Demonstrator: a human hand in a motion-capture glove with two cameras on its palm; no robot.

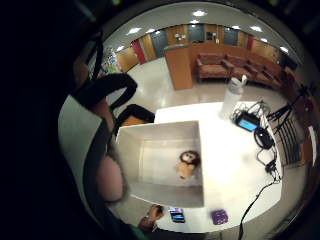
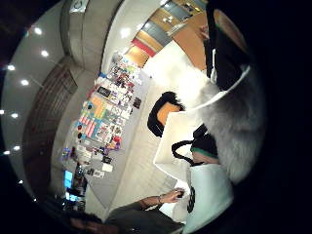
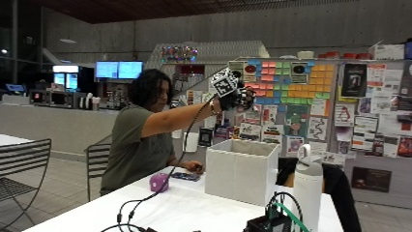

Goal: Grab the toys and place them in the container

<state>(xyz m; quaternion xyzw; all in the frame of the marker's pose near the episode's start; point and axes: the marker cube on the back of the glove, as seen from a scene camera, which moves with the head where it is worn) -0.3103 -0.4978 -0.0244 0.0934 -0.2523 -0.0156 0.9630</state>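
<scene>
My gloved right hand (image 3: 235,98) is raised high above the open white container (image 3: 239,170), fingers curled. In the thumb side palm view a fluffy grey-white plush toy (image 2: 230,127) lies right against the palm, and the hand grips it. A pink part of the toy (image 1: 111,179) shows at the edge of the little finger side palm view. Far below, inside the container (image 1: 159,128), a small brown lion toy (image 1: 188,163) lies on the floor. A purple toy (image 3: 157,182) sits on the white table (image 3: 186,208) beside the container (image 1: 219,216).
The person's bare left hand (image 3: 193,167) rests on the table by a phone (image 3: 186,176). A white water bottle (image 3: 308,186) and a small device with black cables (image 3: 270,223) stand near the container. Metal chairs (image 3: 25,164) stand around the table.
</scene>
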